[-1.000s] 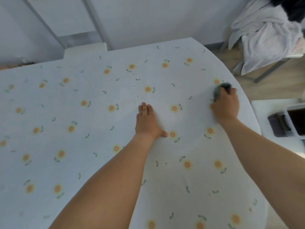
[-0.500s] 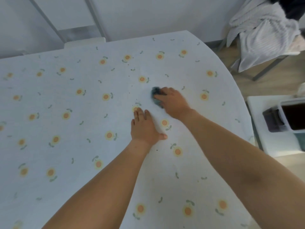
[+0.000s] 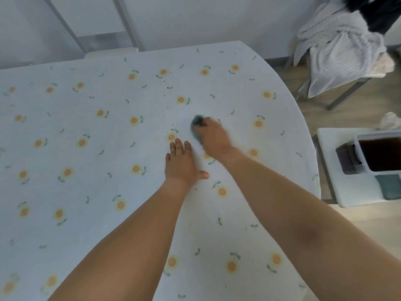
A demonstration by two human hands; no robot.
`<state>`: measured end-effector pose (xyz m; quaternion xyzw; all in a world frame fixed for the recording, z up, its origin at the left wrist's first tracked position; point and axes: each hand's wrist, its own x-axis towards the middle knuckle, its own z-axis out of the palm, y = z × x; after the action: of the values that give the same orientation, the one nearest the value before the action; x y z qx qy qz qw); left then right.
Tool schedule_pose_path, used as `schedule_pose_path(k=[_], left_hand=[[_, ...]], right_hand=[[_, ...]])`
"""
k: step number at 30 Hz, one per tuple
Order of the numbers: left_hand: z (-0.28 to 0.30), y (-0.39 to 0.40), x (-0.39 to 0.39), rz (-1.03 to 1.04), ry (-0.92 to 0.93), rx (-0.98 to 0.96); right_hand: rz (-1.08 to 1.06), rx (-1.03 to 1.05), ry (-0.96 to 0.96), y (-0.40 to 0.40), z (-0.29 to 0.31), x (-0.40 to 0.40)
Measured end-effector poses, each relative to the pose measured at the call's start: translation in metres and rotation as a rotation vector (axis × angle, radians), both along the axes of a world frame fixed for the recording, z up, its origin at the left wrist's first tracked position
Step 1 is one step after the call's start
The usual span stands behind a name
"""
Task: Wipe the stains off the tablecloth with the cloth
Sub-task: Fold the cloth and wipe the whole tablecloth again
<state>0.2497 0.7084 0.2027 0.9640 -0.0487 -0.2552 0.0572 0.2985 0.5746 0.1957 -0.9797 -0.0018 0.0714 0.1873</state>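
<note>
A pale blue tablecloth (image 3: pixel 86 161) printed with small orange flowers covers the table. My right hand (image 3: pixel 213 136) grips a dark green cloth (image 3: pixel 197 124) and presses it on the tablecloth near the middle; only the cloth's far and left edge shows past my fingers. My left hand (image 3: pixel 181 165) lies flat on the tablecloth just left of and nearer than the right hand, fingers straight, thumb out to the right. Small dark specks (image 3: pixel 169 88) dot the tablecloth beyond the cloth.
The table's curved right edge (image 3: pixel 303 127) drops to a wooden floor. A white side table (image 3: pixel 338 170) at the right carries a dark container (image 3: pixel 379 153) and a folded green cloth (image 3: pixel 390 185). A chair draped with pale clothes (image 3: pixel 338 51) stands at the far right.
My right hand swept the cloth from the table's right edge leftward to the middle, then held about there. My left hand stayed flat in place.
</note>
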Motion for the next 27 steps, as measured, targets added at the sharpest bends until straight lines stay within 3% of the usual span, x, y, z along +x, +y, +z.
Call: schedule_pose_path(k=[3, 5, 11, 15, 17, 20, 22, 25, 27], left_hand=[[0.001, -0.002, -0.029, -0.027, 0.014, 0.037], [0.001, -0.004, -0.043, -0.044, 0.064, 0.025], [0.0, -0.004, -0.046, -0.023, 0.069, -0.03], [-0.003, -0.005, -0.046, -0.012, 0.059, -0.034], [-0.003, -0.005, -0.046, -0.005, 0.059, -0.045], [-0.004, 0.0, -0.049, 0.008, 0.045, -0.08], [-0.005, 0.001, -0.05, 0.006, 0.041, -0.092], [-0.003, 0.002, -0.05, 0.001, 0.052, -0.087], [-0.001, 0.001, -0.052, 0.007, 0.045, -0.082]], right_hand=[[0.273, -0.053, -0.005, 0.0, 0.005, -0.017], [0.225, -0.089, -0.063, -0.037, 0.0, -0.031], [-0.709, -0.109, -0.179, -0.185, -0.017, -0.104], [-0.988, 0.0, -0.144, -0.144, -0.009, -0.08], [-0.789, 0.057, -0.147, -0.089, -0.006, -0.064], [-0.158, 0.013, -0.085, 0.003, -0.011, -0.051], [0.077, 0.008, -0.016, 0.024, -0.005, -0.058], [0.111, -0.049, -0.052, -0.023, -0.009, -0.082], [-0.081, -0.115, -0.121, -0.084, -0.013, -0.106]])
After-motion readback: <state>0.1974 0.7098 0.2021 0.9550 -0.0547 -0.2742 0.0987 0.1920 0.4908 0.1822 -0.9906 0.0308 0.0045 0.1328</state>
